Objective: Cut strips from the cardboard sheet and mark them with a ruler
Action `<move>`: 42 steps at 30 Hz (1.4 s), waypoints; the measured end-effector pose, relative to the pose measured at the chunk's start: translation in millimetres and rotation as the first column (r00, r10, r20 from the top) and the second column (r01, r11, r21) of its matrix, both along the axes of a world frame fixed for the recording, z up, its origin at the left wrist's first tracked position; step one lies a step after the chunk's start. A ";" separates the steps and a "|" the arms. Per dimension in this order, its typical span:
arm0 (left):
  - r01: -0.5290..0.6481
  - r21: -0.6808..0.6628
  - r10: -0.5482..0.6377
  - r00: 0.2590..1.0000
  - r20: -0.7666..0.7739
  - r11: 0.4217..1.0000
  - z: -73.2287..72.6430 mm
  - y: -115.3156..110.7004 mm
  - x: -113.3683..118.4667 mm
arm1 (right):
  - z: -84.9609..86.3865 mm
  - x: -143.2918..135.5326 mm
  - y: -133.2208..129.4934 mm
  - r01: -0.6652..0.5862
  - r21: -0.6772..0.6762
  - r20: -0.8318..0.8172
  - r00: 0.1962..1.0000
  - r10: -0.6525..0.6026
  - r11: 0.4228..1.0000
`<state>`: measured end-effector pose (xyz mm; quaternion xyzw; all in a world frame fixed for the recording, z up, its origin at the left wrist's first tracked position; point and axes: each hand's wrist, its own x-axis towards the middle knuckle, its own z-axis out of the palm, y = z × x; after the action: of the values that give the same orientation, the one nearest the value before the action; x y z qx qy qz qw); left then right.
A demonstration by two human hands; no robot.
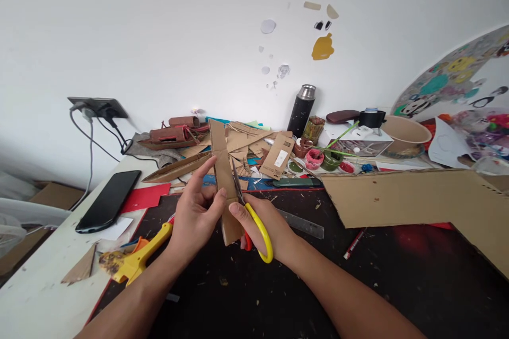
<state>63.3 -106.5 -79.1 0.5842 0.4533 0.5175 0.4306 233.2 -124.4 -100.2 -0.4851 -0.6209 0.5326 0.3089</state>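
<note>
A narrow folded cardboard strip [225,175] stands nearly upright in front of me. My left hand [199,209] pinches it between thumb and fingers from the left side. In my right hand [264,222] are scissors [262,235] with yellow and red handles, and their blades point up along the strip's right edge. Some right fingers are hidden behind the strip and handles. Below the hands lies a dark work mat [222,296].
Cardboard scraps [246,140], paint jars [314,159] and a black flask [302,111] line the back. A large cardboard sheet [382,196] lies right, a yellow glue gun [147,257] and phone [108,201] left. A ruler [304,224] and pencil [354,243] lie on the mat.
</note>
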 end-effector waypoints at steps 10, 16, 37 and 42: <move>0.063 0.001 -0.063 0.998 0.003 0.998 -0.8 -2.9 -0.9 | 0.1 -0.5 -1.0 -0.001 0.028 0.035 0.999 0.000 1.000; 0.095 -0.015 -0.095 0.995 0.045 0.995 -0.3 -2.3 0.0 | -1.8 -1.1 -1.1 0.009 0.024 0.031 0.999 -0.010 1.000; 0.083 -0.098 -0.071 0.991 0.112 0.992 -2.0 -2.2 5.5 | -2.0 -3.9 -0.6 0.057 -0.032 -0.003 0.998 -0.057 0.998; 0.085 -0.106 -0.073 0.991 0.113 0.991 -2.4 -2.8 6.1 | -4.3 -3.8 0.1 0.060 -0.020 0.011 0.998 -0.060 0.998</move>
<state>69.4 -109.3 -81.5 0.5480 0.4334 0.5053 0.5065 229.4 -124.3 -104.5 -0.5093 -0.6023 0.5268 0.3168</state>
